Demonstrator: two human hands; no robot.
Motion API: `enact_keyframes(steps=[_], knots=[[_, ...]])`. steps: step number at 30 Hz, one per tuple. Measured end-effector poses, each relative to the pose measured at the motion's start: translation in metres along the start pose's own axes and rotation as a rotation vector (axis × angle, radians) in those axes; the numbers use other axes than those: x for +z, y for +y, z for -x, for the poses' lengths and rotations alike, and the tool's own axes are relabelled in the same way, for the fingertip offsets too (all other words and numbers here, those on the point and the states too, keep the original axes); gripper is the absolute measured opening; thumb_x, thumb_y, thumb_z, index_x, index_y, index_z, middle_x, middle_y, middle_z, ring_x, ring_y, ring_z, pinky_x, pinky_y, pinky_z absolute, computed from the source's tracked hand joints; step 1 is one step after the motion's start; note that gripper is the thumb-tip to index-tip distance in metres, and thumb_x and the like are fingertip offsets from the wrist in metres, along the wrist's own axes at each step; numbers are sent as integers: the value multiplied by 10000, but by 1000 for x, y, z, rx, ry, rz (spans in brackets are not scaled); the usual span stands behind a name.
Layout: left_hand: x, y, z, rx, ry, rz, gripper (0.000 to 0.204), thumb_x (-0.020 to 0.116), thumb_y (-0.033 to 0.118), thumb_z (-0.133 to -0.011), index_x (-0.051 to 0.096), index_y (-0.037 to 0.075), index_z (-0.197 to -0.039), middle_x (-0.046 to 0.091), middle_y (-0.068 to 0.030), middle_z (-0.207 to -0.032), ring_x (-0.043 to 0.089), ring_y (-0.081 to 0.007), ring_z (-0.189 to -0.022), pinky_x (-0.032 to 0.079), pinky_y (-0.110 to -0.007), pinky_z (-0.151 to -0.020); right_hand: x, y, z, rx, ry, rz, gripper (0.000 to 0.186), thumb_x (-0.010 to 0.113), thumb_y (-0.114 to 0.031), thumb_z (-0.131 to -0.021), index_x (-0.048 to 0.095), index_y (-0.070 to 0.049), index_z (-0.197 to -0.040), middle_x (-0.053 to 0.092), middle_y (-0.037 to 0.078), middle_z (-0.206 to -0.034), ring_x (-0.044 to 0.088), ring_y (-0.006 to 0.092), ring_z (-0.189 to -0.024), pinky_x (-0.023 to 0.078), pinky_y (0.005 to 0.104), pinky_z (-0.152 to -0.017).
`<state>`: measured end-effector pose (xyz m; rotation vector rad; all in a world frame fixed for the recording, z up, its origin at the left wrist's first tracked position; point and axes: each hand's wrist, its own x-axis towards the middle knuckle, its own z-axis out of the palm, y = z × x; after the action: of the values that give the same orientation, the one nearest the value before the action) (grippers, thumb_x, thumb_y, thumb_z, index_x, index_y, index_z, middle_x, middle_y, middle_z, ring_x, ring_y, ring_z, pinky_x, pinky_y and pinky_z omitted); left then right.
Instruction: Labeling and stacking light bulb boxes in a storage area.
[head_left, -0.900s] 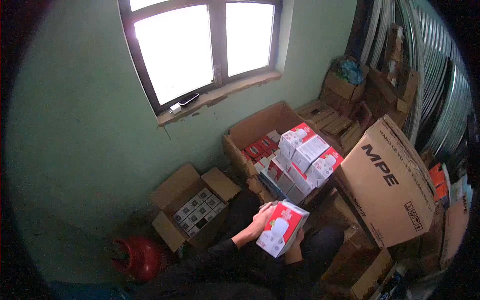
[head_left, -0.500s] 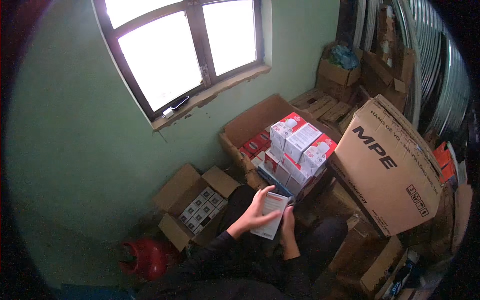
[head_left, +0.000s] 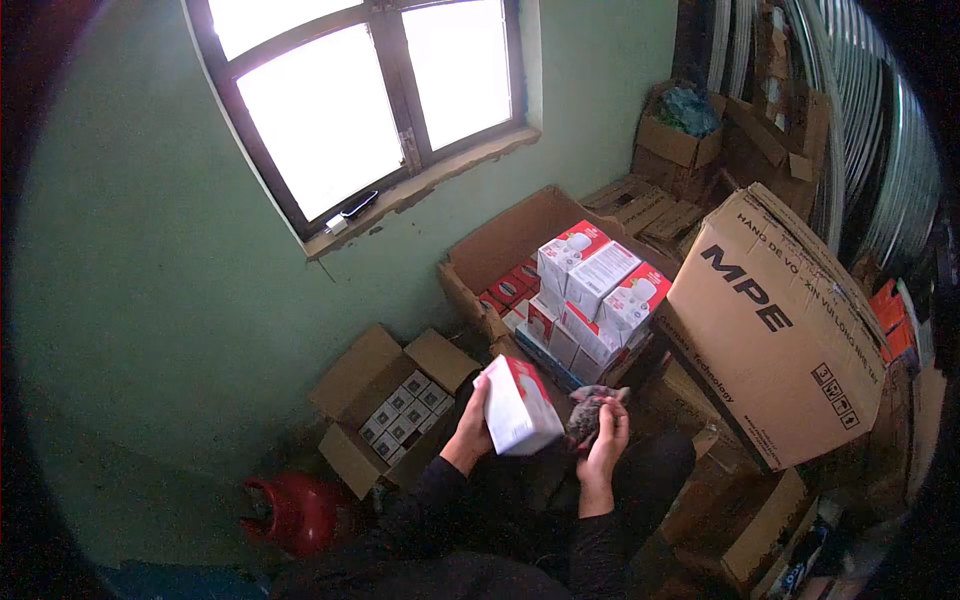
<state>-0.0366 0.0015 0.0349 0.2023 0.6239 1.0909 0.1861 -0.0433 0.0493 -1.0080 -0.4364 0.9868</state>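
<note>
My left hand point(head_left: 469, 432) grips a white and red light bulb box point(head_left: 522, 408) by its left side, tilted above my lap. Just right of the box, my right hand point(head_left: 604, 447) is closed on a crumpled grey and pink rag point(head_left: 585, 414). The rag sits close to the box's lower right corner. Beyond both hands, several similar bulb boxes point(head_left: 600, 283) are stacked at the front of an open cardboard carton point(head_left: 512, 232). Red boxes point(head_left: 512, 287) lie deeper in that carton.
A smaller open carton point(head_left: 355, 372) with several small white boxes point(head_left: 407, 415) stands at left, near a red gas cylinder point(head_left: 305, 515). On the right leans a large cardboard box point(head_left: 790, 350). A green wall point(head_left: 180, 280) with a window point(head_left: 405, 90) rises behind.
The bulb box has turned in my left hand, so its red side now shows, and it sits slightly higher. My right hand has drawn away to the right, with the rag now plainly visible.
</note>
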Motion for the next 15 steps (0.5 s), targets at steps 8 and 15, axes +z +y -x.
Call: enact_keyframes(steps=[8,15], knots=[[1,-60,-18,208,442,-17,618,348,575,-1129,468,81,-1481,687,-144,-1327,713,-316,-1157,590,-505,-1018,37,-1,47,-911,-227,802,178,715,-98,-964,645,-50,-1121,713,110,-978,658,311,-902,518,450,-844],[-11,-18,-7,253,158,-105,593,387,567,-1127,475,87,-1464,660,-112,-1320,690,-288,-1167,572,-466,-1013,34,0,40,-826,-448,717,180,757,-102,-944,632,-59,-1066,707,137,-974,675,363,-845,553,457,-758]])
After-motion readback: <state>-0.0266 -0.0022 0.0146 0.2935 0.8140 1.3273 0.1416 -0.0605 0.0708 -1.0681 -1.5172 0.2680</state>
